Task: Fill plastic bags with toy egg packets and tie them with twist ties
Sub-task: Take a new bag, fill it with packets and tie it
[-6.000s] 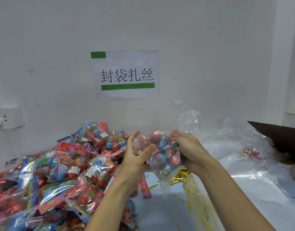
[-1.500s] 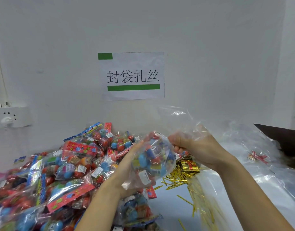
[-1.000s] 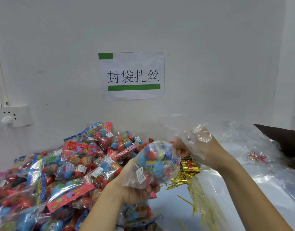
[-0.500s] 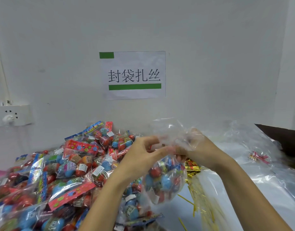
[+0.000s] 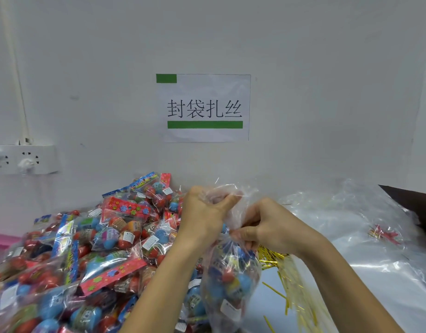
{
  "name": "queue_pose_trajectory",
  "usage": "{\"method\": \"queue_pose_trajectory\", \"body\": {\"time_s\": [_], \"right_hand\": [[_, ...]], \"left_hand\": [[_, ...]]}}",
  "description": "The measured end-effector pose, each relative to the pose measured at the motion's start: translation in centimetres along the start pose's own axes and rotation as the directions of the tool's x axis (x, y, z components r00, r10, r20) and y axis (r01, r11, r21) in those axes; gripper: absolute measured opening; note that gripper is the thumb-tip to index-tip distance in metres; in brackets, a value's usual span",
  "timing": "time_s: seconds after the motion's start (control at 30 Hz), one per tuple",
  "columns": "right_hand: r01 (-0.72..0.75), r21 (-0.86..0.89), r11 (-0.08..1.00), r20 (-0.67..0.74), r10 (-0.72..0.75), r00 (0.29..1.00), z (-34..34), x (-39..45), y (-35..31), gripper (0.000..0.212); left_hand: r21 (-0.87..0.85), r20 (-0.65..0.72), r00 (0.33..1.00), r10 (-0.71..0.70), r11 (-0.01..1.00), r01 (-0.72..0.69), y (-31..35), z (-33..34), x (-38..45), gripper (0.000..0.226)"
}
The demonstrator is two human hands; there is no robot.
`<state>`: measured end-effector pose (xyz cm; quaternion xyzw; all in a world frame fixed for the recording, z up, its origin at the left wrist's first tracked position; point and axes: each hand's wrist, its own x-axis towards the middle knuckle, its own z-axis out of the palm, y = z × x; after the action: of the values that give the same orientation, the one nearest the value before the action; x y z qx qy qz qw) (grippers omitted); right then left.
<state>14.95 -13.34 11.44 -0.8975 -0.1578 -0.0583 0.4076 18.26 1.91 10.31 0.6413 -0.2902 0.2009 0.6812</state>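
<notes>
A clear plastic bag (image 5: 231, 282) filled with red and blue toy egg packets hangs in front of me, above the table. My left hand (image 5: 202, 215) grips the gathered top of the bag. My right hand (image 5: 267, 227) pinches the bag's neck just below that, right above the eggs. Gold twist ties (image 5: 291, 272) lie scattered on the table under and to the right of the bag. A big heap of toy egg packets (image 5: 87, 255) fills the left side.
Empty clear plastic bags (image 5: 365, 236) are spread over the table on the right, with a small red and gold bundle (image 5: 382, 234) on them. A dark box edge (image 5: 413, 203) shows at far right. On the wall hang a paper sign (image 5: 203, 108) and a power strip (image 5: 24, 159).
The filled bag went from lying in my left palm to hanging by its neck. My left hand moved up to the bag's top and my right hand closed on the neck.
</notes>
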Motion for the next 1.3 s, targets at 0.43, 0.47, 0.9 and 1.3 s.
{"method": "queue_pose_trajectory", "body": {"time_s": [0.43,0.47,0.9,1.3], "right_hand": [[0.058,0.217,0.975,0.014,-0.063,0.998,-0.9,-1.2,-0.7,0.015],[0.067,0.242,0.968,0.002,-0.07,0.998,-1.1,-1.3,-0.8,0.016],[0.076,0.321,0.944,0.011,-0.084,0.996,-1.0,-1.6,-1.0,0.033],[0.072,0.252,0.965,-0.015,-0.07,0.997,-0.8,-1.1,-0.7,0.006]], "left_hand": [[-0.053,0.033,0.998,-0.054,0.997,0.056,1.0,-0.2,-0.2,0.019],[-0.045,0.067,0.994,-0.087,0.995,0.09,1.2,-0.7,-0.2,0.028],[0.004,0.362,0.931,-0.044,0.999,0.046,1.8,-1.9,-0.8,0.012],[0.121,0.04,0.998,0.047,0.991,-0.051,1.4,0.3,-0.3,0.03]]}}
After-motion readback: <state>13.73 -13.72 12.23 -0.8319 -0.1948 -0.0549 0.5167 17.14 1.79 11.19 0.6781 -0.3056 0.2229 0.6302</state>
